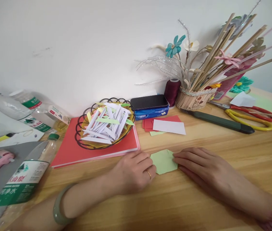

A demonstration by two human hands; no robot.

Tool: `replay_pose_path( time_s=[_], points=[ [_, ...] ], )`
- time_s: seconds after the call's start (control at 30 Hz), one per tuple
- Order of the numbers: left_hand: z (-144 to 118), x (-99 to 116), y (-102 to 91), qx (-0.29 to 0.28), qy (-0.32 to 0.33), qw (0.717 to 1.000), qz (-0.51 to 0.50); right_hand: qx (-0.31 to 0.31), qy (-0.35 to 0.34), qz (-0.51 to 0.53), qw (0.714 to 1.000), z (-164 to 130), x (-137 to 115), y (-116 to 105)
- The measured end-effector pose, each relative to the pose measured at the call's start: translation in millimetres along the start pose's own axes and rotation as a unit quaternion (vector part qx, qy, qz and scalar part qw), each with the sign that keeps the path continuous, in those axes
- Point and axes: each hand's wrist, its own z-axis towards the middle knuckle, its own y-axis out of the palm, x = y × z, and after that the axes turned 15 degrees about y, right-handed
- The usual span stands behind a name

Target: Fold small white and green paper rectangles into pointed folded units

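A small light-green sheet of paper [164,163] lies on the wooden table between my hands, with folded corners on its right side. My left hand [136,170] has its fingers curled closed at the left edge of the paper. At the opposite edge, the fingers of my right hand [202,166] are pressed together on the paper's folded right end. Both thumbs are mostly hidden. Beyond the paper lie small red slips [148,124] with a white slip [169,126] on top.
A wire basket [78,136] of folded paper strips sits on red sheets [63,149]. Behind are a phone [149,102] on a blue tissue pack [150,113] and a thread spool [172,93]. Scissors [249,120] and a dark-green cutter [219,121] lie right; bottles [22,179] lie left.
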Motion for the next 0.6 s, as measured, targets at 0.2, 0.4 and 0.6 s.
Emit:
replay_pose_path(
  time_s=[0.2, 0.4, 0.6],
  points=[
    [-2.5, 1.2, 5.1, 0.007, 0.018, 0.999, 0.046, -0.014, -0.004, 0.015, 1.0, 4.9, 2.8, -0.4],
    [3.0, 2.5, 5.5, 0.047, -0.056, 0.997, -0.019, -0.016, 0.024, 0.052, 0.998, 8.2, 3.4, 2.8],
    [6.4, 4.0, 6.5, 0.061, -0.136, 0.985, -0.087, 0.006, 0.047, 0.071, 0.996, 11.1, -1.2, 5.4]
  ],
)
